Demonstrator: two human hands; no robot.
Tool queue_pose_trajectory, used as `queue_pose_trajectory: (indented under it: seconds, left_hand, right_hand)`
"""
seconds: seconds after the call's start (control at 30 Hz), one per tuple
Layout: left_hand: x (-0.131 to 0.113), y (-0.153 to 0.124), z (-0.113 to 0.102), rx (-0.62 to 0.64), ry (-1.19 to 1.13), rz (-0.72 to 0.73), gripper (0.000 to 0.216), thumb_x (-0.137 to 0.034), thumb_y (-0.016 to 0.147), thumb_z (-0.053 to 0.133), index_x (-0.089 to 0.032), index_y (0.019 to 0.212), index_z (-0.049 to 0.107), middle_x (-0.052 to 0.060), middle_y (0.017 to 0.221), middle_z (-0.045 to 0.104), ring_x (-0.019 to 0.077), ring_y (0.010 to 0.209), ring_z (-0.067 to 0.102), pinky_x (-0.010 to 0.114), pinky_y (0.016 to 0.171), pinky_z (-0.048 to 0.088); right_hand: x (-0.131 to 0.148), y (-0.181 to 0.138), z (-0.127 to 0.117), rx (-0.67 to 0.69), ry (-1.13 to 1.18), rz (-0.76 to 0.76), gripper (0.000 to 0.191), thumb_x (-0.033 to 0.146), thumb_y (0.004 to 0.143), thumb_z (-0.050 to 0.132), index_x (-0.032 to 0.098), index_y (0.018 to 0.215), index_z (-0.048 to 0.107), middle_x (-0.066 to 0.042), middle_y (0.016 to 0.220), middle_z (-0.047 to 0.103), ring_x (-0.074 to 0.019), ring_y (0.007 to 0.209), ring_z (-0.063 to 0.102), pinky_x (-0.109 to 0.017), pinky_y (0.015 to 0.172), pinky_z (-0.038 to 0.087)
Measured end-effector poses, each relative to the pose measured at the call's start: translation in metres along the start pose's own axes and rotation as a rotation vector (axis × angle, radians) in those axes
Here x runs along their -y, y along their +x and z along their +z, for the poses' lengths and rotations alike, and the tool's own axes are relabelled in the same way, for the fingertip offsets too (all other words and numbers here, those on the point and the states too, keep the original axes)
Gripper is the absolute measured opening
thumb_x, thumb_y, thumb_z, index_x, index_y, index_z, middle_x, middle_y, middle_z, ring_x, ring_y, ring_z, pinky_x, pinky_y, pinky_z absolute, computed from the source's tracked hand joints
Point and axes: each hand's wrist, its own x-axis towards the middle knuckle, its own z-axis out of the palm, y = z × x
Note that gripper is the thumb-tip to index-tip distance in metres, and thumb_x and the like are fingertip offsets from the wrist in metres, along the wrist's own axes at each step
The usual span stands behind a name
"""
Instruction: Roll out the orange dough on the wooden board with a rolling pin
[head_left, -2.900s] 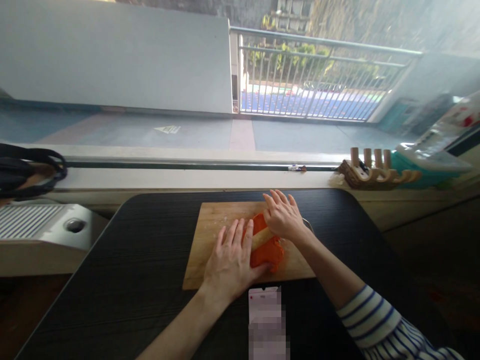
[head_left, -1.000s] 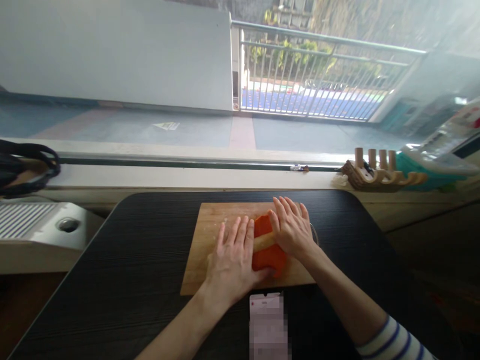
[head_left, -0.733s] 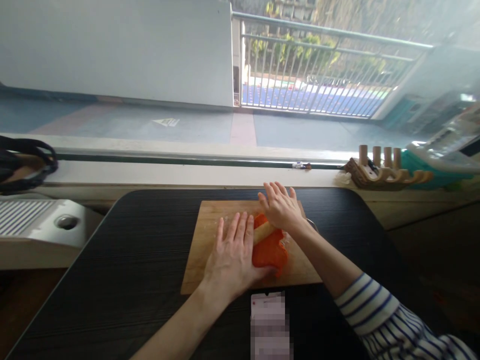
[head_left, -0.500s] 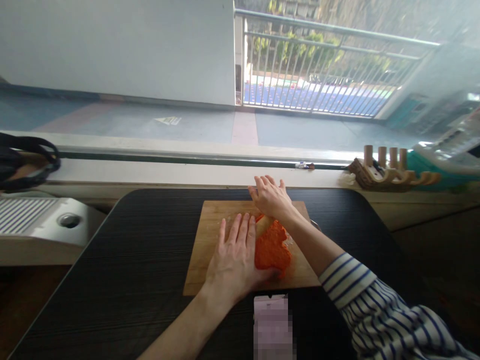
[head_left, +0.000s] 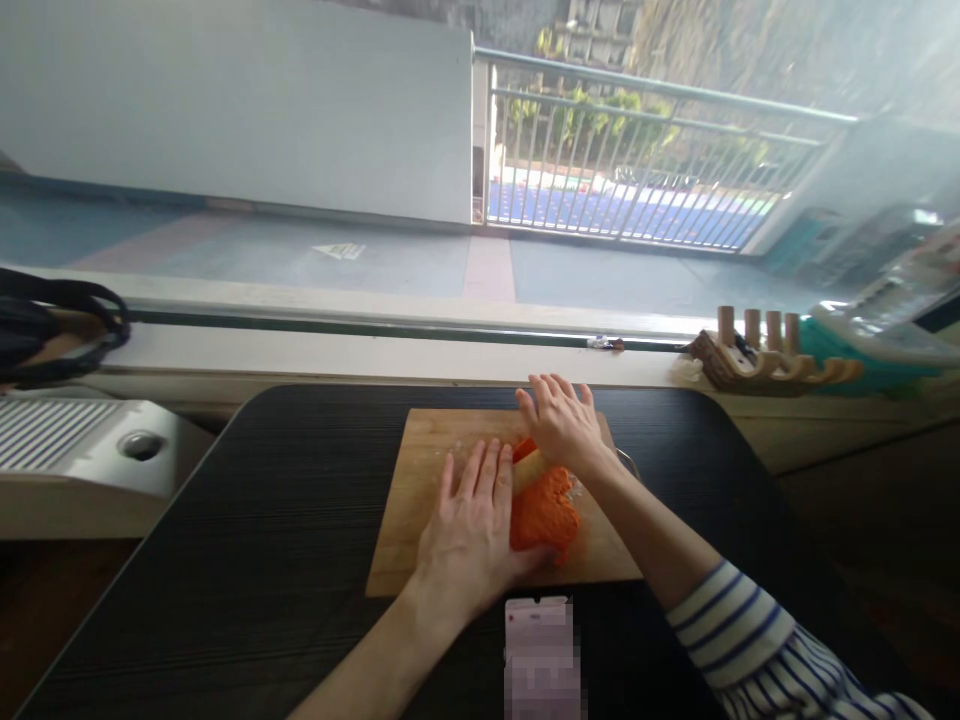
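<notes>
A flattened sheet of orange dough (head_left: 546,515) lies on the wooden board (head_left: 394,550). Across it, slanting between my two hands, is a pale wooden rolling pin (head_left: 529,468), of which only a short middle stretch shows. My left hand (head_left: 469,540) rests flat at the pin's lower left end, fingers stretched out and thumb over the dough's near edge. Over the upper right end of the pin lies my right hand (head_left: 559,415), palm down with fingers extended and spread. Both pin ends are hidden under the hands. A strip of orange dough shows beyond the pin.
The board sits on a black table (head_left: 300,500). A pale purple packet-like item (head_left: 541,650), partly blurred out, lies near the front edge. On the window ledge stand a wooden holder (head_left: 757,360) and a teal container (head_left: 832,340). A white appliance (head_left: 142,440) is at left.
My right hand has shifted right with its end of the pin, and more dough shows beyond the pin. My left hand stays nearly in place. The whole view has dropped slightly.
</notes>
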Motion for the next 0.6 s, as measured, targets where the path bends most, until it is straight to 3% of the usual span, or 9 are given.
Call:
queue_pose_trajectory:
  seconds: [0.1, 0.3, 0.6]
  left_hand:
    - [0.000, 0.000, 0.000, -0.002, 0.004, 0.008, 0.100, -0.078, 0.076, 0.033, -0.004, 0.144, 0.029, 0.019, 0.149, 0.032, 0.0329, 0.140, 0.024, 0.056, 0.114, 0.012]
    - [0.002, 0.002, 0.002, -0.008, 0.019, -0.023, 0.109, -0.084, 0.071, 0.030, -0.004, 0.145, 0.025, 0.020, 0.150, 0.030, 0.0324, 0.142, 0.018, 0.055, 0.115, 0.001]
    - [0.002, 0.002, 0.001, -0.008, 0.017, -0.029, 0.111, -0.084, 0.071, 0.030, 0.000, 0.144, 0.025, 0.023, 0.149, 0.030, 0.0330, 0.141, 0.019, 0.057, 0.115, 0.002]
  right_hand:
    - [0.000, 0.000, 0.002, -0.011, 0.011, 0.027, 0.044, 0.043, 0.098, 0.023, 0.021, 0.131, 0.043, -0.011, 0.135, 0.052, -0.0232, 0.130, 0.037, -0.052, 0.108, 0.018]
    - [0.020, 0.033, 0.008, 0.020, 0.030, -0.029, 0.041, 0.042, 0.098, 0.026, 0.017, 0.123, 0.048, -0.014, 0.129, 0.054, -0.0270, 0.128, 0.037, -0.063, 0.104, 0.019]
    - [0.038, 0.058, 0.022, 0.009, -0.029, -0.069, 0.044, 0.043, 0.097, 0.028, 0.011, 0.115, 0.052, -0.019, 0.121, 0.057, -0.0303, 0.124, 0.038, -0.067, 0.103, 0.016]
